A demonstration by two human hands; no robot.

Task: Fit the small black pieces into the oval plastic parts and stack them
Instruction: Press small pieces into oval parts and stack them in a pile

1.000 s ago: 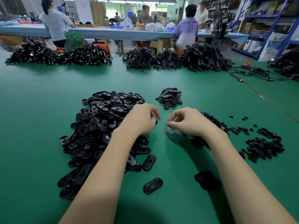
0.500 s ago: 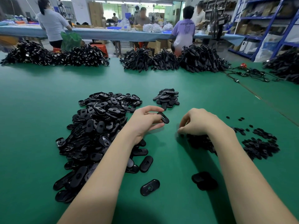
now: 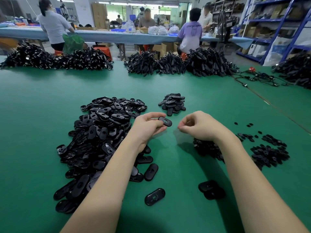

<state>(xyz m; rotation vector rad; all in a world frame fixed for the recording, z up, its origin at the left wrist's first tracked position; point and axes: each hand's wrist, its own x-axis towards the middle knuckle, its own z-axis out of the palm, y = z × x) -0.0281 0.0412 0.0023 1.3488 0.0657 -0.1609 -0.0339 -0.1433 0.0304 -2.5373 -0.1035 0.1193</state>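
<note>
Spanning a workshop, green table (image 3: 42, 115).

One black oval part (image 3: 165, 121) held up mid-air, hole showing. Big loose heap of ovals (image 3: 101, 132) at left, small stack (image 3: 173, 103) behind, tiny black pieces (image 3: 269, 152) scattered right.
</note>
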